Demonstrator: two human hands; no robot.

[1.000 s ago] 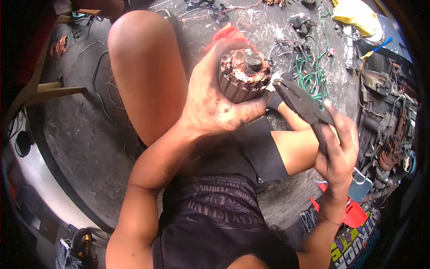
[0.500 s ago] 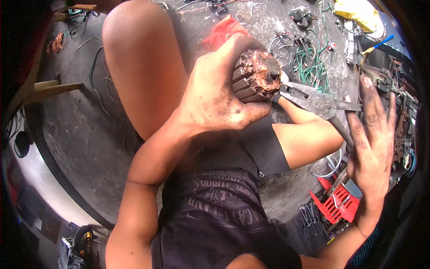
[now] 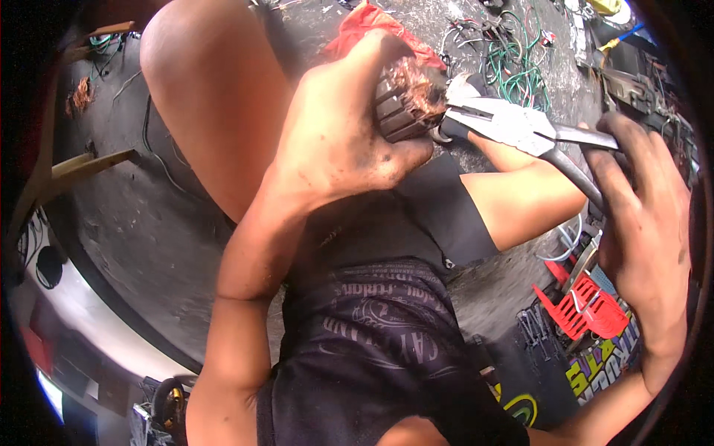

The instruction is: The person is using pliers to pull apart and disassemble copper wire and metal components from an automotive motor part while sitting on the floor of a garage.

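Observation:
My left hand (image 3: 346, 130) is wrapped round a slotted motor armature (image 3: 407, 104), its end of ragged copper windings turned to the right. Dark metal ribs run along its side between my thumb and fingers. In my right hand (image 3: 643, 193) is a pair of metal pliers (image 3: 520, 128), the fingers closed about its two spread handles. The jaws of the pliers are parted a little, and their tips are at the copper end of the armature. Whether they grip a strand of copper I cannot make out.
A red cloth (image 3: 383, 26) lies on the grey floor beyond the armature. Tangled green wires (image 3: 513, 70) are spread to its right. Red plastic slotted pieces (image 3: 591, 308) and metal tools (image 3: 539, 331) lie at the lower right. A wooden piece (image 3: 93, 175) juts in at left.
The pliers have come up against the copper end. My right fingers, stretched out before, have curled round the handles. My left hand and the armature have shifted slightly left and up in view.

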